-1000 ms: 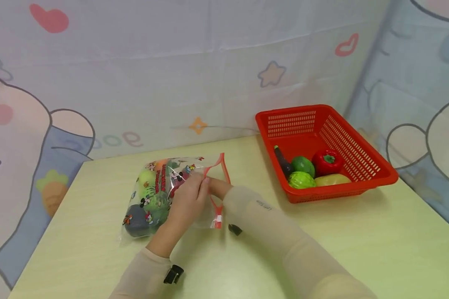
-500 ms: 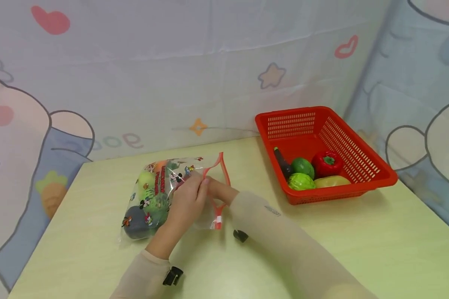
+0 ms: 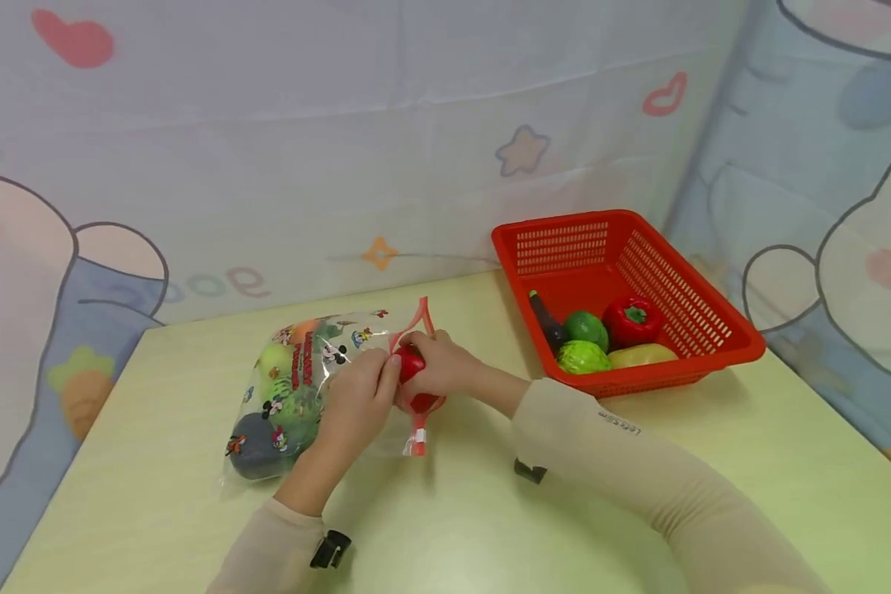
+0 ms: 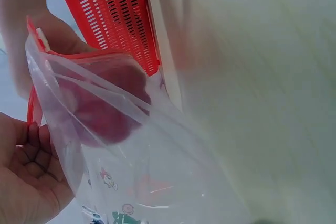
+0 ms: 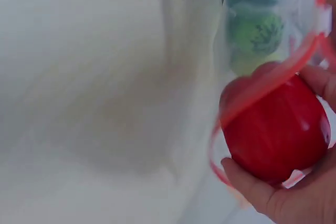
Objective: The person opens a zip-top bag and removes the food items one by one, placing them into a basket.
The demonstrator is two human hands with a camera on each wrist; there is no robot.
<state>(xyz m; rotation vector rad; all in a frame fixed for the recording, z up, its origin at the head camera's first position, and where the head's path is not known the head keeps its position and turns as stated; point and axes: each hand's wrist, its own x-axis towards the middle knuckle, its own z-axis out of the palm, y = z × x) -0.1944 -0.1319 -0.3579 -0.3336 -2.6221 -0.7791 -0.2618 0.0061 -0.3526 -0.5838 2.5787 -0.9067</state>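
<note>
A clear zip bag point(image 3: 341, 338) with cartoon prints and a red zip edge lies on the table, its mouth to the right. My left hand point(image 3: 356, 396) pinches the bag's red edge at the mouth. At that opening my right hand point(image 3: 449, 367) grips a glossy red bell pepper point(image 5: 275, 129), thumb and fingers on opposite sides. The red zip edge crosses the pepper in the right wrist view, and part of it shows through the plastic in the left wrist view. Inside the bag are a dark round item point(image 3: 256, 445), green items and an orange one.
A red basket point(image 3: 683, 276) stands at the back right, holding an eggplant point(image 3: 548, 320), a red bell pepper point(image 3: 633, 322), two round green items and a long yellowish one. Behind the table point(image 3: 490, 511) hangs a printed cloth point(image 3: 282, 165).
My right hand has drawn back to the right from inside the bag, and the red bell pepper in it now shows at the mouth. My left hand keeps its pinch on the edge.
</note>
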